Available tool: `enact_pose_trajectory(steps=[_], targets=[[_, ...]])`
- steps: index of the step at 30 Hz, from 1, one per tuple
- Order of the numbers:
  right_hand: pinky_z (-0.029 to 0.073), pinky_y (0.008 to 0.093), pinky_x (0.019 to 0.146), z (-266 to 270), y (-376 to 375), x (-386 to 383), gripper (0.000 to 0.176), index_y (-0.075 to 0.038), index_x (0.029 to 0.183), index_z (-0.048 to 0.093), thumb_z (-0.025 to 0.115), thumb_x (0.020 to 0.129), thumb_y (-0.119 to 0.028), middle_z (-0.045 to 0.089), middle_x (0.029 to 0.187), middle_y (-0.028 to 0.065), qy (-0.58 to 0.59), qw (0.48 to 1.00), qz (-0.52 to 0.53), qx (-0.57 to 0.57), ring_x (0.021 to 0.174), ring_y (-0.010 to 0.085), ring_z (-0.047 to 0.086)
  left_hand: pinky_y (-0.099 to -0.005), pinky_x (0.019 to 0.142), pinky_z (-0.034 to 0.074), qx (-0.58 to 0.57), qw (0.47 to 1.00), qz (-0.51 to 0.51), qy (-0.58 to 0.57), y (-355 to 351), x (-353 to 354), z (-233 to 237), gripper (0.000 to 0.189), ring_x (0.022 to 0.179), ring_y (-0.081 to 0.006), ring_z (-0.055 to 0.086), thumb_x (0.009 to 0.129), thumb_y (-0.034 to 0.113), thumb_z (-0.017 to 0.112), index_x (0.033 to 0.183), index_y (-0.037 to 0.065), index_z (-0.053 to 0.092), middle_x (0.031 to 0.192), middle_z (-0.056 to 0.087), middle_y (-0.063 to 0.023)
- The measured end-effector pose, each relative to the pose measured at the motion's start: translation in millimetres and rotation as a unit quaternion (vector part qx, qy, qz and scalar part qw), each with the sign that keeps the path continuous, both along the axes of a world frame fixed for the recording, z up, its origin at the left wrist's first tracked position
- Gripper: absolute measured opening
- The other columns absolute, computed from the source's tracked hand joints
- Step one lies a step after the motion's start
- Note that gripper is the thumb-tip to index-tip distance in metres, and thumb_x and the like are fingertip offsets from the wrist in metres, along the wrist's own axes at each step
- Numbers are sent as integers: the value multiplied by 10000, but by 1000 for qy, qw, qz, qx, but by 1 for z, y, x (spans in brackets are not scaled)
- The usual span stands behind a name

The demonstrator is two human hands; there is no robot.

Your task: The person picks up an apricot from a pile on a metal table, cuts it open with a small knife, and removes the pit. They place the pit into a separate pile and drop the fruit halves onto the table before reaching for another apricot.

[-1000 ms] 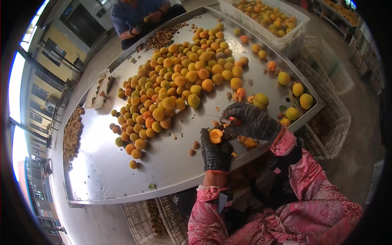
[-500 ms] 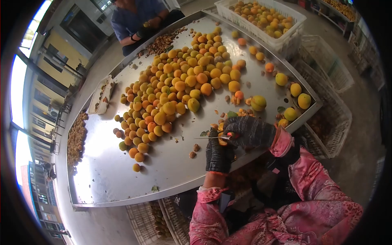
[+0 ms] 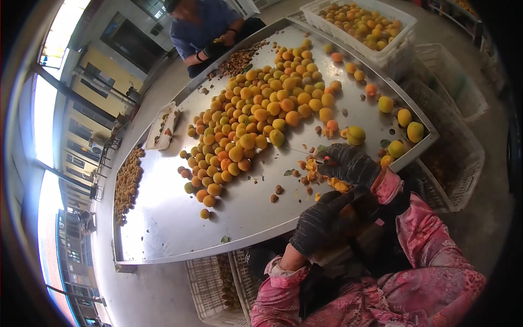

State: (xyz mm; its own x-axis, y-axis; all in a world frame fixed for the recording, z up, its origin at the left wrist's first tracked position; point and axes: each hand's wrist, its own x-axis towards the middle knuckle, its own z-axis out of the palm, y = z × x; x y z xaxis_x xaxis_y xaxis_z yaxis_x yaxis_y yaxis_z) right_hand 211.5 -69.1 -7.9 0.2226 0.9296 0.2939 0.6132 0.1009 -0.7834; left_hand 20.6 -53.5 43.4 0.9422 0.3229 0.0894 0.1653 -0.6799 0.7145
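Brown stones: at far left we note a heap of small, brown, rough-looking fruit stones (image 3: 128, 185) on the broad, silver, metal-topped table (image 3: 180, 229).
Whole fruit: rightward we find the spread pile of round, yellow-orange, apricot-like fruit (image 3: 245, 131), mid-table. We judge each one light, fairly soft and easily bruised; we advise a loose hold around the widest part, without squeezing.
Cut fruit: near the table's front edge lie torn, orange, fleshy fruit pieces (image 3: 312, 173), just beside both hands. We expect these to be wet, slippery and fragile, best lifted by the skin side.
Left hand: the dark-grey-gloved left hand (image 3: 320, 222) hangs at the front edge, back upward. Its palm is hidden; we cannot tell whether it grasps anything.
Right hand: the dark-grey-gloved right hand (image 3: 351, 164) is clenched on the slim, red-handled, thin-bladed knife (image 3: 327, 158), blade pointing left above the table. We judge it light and stiff, to be held by the handle only.
Large fruit: beyond the right hand sits one large, round, yellow-green fruit (image 3: 356, 135), apparently firmer; we recommend cupping it from the sides.
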Motion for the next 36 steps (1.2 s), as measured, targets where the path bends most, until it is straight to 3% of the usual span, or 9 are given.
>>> enact_pose_trajectory(steps=[5,7,13,22,24,27,30,32,36], targets=[[469,363,770,6,-8,1,411,-84,1106,560,655,783,-319,608,927,130,23,999,-23,-38,865,265,597,-259,691,470,-282,917,246,-136,45,-3,-9,463,803,-116,575,841,256,614,1228,29,497,1096,576,-107],[470,359,778,18,-12,-2,417,-83,1114,554,653,784,-318,610,935,125,30,997,-25,-60,872,261,600,-257,583,475,-189,902,379,-87,95,-3,-19,466,710,-102,582,841,289,610,1202,14,505,1016,597,-96],[480,332,784,10,-7,-7,391,-78,1119,547,642,804,-288,620,970,112,91,994,-14,-64,883,228,617,-418,941,368,150,847,510,-17,204,9,-39,624,1138,-363,467,804,420,594,1240,-5,458,1190,504,-255],[481,312,762,18,-1,-11,302,-52,1105,541,609,838,-175,615,921,104,188,982,-6,-26,835,225,617,-415,885,426,175,889,423,11,238,25,-66,549,1051,-365,507,796,321,619,1222,20,445,1139,503,-227],[473,316,770,11,2,-14,291,-37,1101,538,595,847,-166,607,928,108,100,992,-19,79,854,229,607,-378,830,473,-249,888,370,-107,221,20,-50,497,972,-278,562,833,248,597,1245,37,416,1124,503,-166],[466,320,779,11,5,-22,289,-32,1104,538,586,851,-164,599,958,111,190,980,-6,62,884,232,597,-361,802,495,-351,853,281,-265,179,16,-33,488,906,-232,577,858,219,574,1271,61,367,1121,482,-136],[467,324,768,16,2,-29,272,-26,1098,540,571,859,-152,587,984,117,17,989,-32,146,862,240,591,-385,827,490,-109,930,224,-269,141,18,-33,533,905,-279,585,879,235,545,1311,75,276,1145,464,-156],[468,324,762,12,5,-35,267,-22,1092,543,571,859,-150,581,1000,120,35,988,-22,146,856,241,591,-399,840,485,-324,858,247,-314,116,21,-16,527,948,-301,577,904,227,499,1328,84,221,1146,458,-162],[478,334,756,17,5,-40,257,-14,1081,555,569,848,-120,555,1060,139,-24,988,8,155,857,254,591,-313,763,487,-64,918,307,-242,93,22,-7,420,920,-186,570,788,92,659,1138,-27,458,1102,501,-147]])
